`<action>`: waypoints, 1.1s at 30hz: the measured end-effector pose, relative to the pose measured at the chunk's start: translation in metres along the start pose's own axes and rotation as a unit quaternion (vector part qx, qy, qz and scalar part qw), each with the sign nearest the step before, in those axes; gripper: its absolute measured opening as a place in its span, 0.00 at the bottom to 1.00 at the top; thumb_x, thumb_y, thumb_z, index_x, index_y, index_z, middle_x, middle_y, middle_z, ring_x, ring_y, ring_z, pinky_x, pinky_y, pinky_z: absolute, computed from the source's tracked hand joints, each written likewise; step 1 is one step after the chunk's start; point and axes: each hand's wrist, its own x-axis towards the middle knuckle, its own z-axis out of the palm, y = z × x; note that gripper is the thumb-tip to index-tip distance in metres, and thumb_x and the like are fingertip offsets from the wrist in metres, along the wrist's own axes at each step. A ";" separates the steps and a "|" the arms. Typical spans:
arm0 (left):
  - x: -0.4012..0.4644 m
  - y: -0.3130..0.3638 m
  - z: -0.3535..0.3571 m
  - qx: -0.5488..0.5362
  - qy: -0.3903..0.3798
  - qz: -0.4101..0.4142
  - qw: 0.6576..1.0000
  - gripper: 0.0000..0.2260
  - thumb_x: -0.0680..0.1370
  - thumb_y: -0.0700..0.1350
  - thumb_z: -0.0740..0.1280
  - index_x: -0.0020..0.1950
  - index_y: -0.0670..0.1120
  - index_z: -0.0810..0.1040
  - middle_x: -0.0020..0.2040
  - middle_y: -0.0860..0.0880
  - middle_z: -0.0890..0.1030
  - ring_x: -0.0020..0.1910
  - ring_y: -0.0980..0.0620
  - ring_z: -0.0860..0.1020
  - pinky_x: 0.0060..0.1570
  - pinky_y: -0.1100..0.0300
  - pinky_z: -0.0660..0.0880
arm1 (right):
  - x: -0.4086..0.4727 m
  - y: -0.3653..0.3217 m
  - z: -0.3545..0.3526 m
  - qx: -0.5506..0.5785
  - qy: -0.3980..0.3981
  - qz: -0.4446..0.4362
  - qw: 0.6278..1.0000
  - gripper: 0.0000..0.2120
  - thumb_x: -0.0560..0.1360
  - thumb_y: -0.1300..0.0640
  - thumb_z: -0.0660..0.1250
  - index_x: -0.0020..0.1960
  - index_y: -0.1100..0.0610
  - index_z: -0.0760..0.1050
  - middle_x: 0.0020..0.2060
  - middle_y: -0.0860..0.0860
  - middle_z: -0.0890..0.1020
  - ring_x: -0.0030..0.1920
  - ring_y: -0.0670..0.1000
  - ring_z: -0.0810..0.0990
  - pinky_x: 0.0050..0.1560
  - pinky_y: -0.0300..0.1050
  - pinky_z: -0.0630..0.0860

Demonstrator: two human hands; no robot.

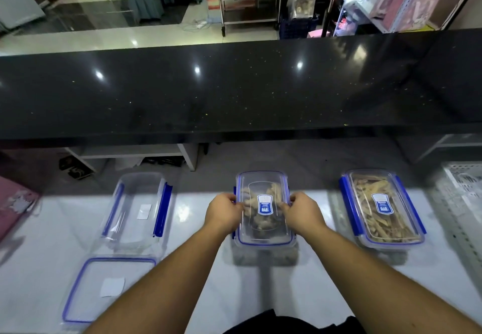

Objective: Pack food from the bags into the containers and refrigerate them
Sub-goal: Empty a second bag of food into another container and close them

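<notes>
Bare white counter (313, 294) lies open around my forearms. My left hand (224, 212) and right hand (302, 212) grip the long edges of the middle container (264, 229), lidded, pale dried food inside. The filled container (383, 208) sits well right; the empty container (135, 208) and loose lid (109, 289) left.

On the white counter (300, 294) three containers stand in a row. The middle container (264, 229) sits at twelve o'clock from the person, food inside and its lid on. The left hand (224, 212) touches its nine o'clock side, the right hand (303, 212) its three o'clock side. The full container (382, 208) stands at two o'clock, lidded. The empty container (137, 208) stands at ten o'clock, and the loose lid (104, 289) lies just nearer than it, at eight o'clock. Behind the row runs the raised ledge (234, 91).
</notes>
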 end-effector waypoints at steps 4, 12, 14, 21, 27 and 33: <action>0.000 0.005 0.007 -0.015 -0.010 -0.001 1.000 0.08 0.81 0.46 0.67 0.53 0.47 0.86 0.45 0.48 0.87 0.47 0.44 0.85 0.52 0.51 0.82 | 0.000 0.005 -0.010 0.007 0.010 0.009 1.000 0.11 0.80 0.48 0.69 0.54 0.56 0.76 0.46 0.52 0.82 0.46 0.56 0.79 0.45 0.46 0.73; 0.007 0.007 0.013 -0.079 -0.029 -0.061 0.995 0.14 0.82 0.50 0.69 0.66 0.48 0.79 0.55 0.47 0.84 0.52 0.45 0.83 0.54 0.52 0.81 | 0.008 0.014 -0.014 0.045 -0.011 0.042 0.998 0.27 0.80 0.44 0.68 0.74 0.57 0.70 0.66 0.56 0.79 0.62 0.58 0.80 0.56 0.47 0.76; 0.007 0.005 0.014 -0.124 -0.055 -0.113 0.984 0.25 0.82 0.54 0.69 0.76 0.45 0.71 0.64 0.44 0.81 0.59 0.42 0.82 0.59 0.51 0.80 | 0.009 0.017 -0.015 0.066 -0.036 0.079 0.994 0.31 0.80 0.42 0.67 0.75 0.61 0.68 0.67 0.58 0.78 0.62 0.60 0.80 0.61 0.51 0.77; 0.010 0.001 0.013 -0.127 -0.033 -0.102 0.986 0.14 0.82 0.51 0.70 0.60 0.42 0.80 0.49 0.47 0.83 0.51 0.43 0.83 0.54 0.51 0.82 | 0.014 0.026 -0.011 0.131 -0.028 0.109 0.985 0.23 0.75 0.40 0.72 0.50 0.61 0.80 0.44 0.57 0.84 0.40 0.58 0.83 0.40 0.50 0.80; 0.005 0.006 0.014 0.012 -0.015 -0.016 1.000 0.10 0.82 0.48 0.66 0.53 0.46 0.86 0.46 0.45 0.87 0.47 0.43 0.85 0.51 0.51 0.83 | 0.006 0.019 -0.005 0.045 0.016 0.043 0.998 0.15 0.79 0.45 0.68 0.46 0.57 0.83 0.39 0.54 0.85 0.41 0.58 0.83 0.43 0.49 0.79; 0.007 0.009 0.015 0.073 -0.002 0.001 0.997 0.12 0.84 0.49 0.65 0.55 0.45 0.86 0.47 0.45 0.87 0.46 0.43 0.84 0.45 0.57 0.79 | 0.007 0.019 0.000 0.019 0.029 0.034 0.999 0.15 0.81 0.47 0.66 0.48 0.58 0.83 0.41 0.55 0.84 0.38 0.57 0.81 0.36 0.44 0.71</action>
